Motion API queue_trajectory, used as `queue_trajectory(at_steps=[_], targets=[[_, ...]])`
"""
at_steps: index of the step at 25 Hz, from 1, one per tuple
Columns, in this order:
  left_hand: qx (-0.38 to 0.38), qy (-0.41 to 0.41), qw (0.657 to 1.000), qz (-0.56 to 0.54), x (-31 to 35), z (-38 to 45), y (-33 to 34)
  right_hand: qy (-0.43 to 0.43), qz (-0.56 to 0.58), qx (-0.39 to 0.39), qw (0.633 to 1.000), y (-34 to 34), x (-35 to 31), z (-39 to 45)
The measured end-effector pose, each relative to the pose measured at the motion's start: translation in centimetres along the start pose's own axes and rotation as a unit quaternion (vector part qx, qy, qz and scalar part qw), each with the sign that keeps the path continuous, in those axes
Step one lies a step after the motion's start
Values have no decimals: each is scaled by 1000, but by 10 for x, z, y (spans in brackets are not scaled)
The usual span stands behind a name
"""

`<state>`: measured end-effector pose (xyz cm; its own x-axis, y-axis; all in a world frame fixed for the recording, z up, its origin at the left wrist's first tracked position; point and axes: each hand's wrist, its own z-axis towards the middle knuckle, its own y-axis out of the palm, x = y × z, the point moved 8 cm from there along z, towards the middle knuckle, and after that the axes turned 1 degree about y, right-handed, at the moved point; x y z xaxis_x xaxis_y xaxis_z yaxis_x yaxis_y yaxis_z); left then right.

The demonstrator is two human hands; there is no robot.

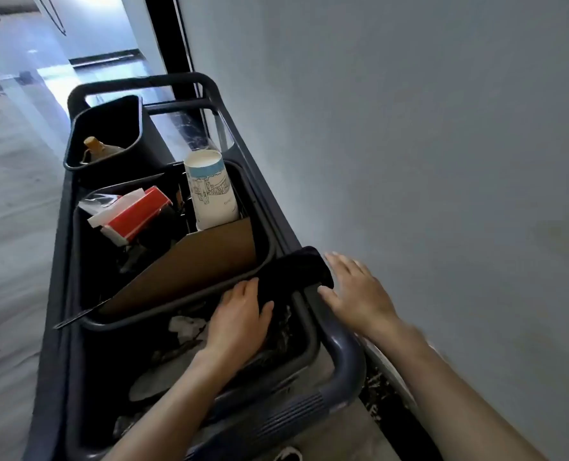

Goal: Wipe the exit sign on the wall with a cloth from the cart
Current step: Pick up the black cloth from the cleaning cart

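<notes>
No words or numbers can be read anywhere here. The tall white paper cup (211,191) near the middle of the frame has a blue line drawing of a bridge on its side. Just under the drawing, on the right side of the cup, there is a tiny line of writing, but it is too small and blurry to read. The red and white box (133,214) to the left of the cup shows only plain color, with no letters that can be made out. The brown card (190,264) below the cup is blank.
</notes>
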<state>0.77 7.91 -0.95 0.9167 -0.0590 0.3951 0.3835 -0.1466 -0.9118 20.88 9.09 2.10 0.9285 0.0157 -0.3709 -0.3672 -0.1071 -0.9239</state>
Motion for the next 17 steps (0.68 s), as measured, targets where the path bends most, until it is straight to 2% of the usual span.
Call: queue_trajectory(at_steps=[4,7,9,12,15,17], targets=[[-5,-46,996,-83,-9,12,22,-54,-1,-53,997,23,-18,38],[23,-97,983,-156,-18,19,31,-51,28,-76,995,40,-19,53],[25,-101,976,-190,-17,23,35,-46,37,-27,998,36,-17,57],[16,-86,979,-184,-11,26,37,-32,67,33,997,25,-12,53],[57,-41,982,-177,1,30,12,10,169,59,984,7,-1,38],[83,20,974,-209,21,32,-10,43,271,84,958,-12,6,25]])
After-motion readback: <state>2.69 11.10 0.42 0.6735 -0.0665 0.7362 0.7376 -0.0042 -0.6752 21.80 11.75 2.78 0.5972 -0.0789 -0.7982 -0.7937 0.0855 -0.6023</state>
